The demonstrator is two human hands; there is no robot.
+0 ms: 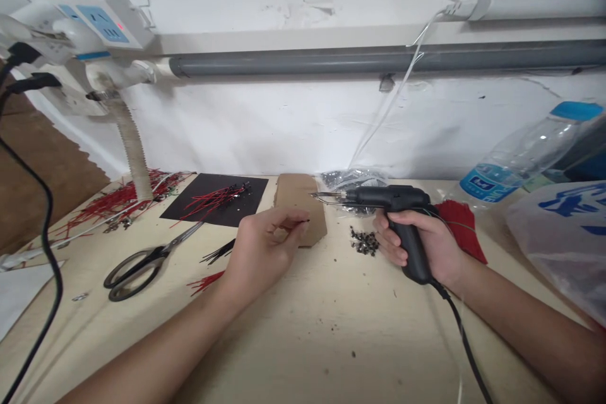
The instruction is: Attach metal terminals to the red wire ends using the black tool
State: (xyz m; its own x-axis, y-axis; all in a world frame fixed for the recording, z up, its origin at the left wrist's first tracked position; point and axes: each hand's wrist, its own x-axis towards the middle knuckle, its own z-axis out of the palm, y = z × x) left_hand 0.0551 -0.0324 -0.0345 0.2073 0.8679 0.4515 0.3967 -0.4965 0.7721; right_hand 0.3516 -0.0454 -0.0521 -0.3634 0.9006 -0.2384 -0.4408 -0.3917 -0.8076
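Left hand (265,246) up over the near part of the cardboard piece (296,192), thumb and fingers pinched together on a tiny dark part (305,221), mostly hidden between the fingertips. And on the other side, the right hand (438,246) has its fingers wrapped firmly round the grip of a black soldering gun (395,199), the metal tip pointing left above the cardboard, near the pinched part but apart from it!

Now to the containers. Behind the gun sits a clear plastic bag (353,175), crumpled against the wall side of the desk (303,347), with small pieces showing through; exactly what they are, you can't tell. Over on the right, a bottle (502,177) leans, blue cap, blue label, clear walls; its contents can't be made out. In front of it bulges a whitish plastic bag (544,227) with blue print, whatever is inside blurred by the film. Beside it lies a red bundle (461,230), partly behind the right hand.

Between the hands, a loose heap of small black and metal parts (363,242) on the bare desk. Leftward, a black sheet (213,183) carries red wires (208,201) with dark ends, and scissors (137,271) lie with their tips at its near edge.
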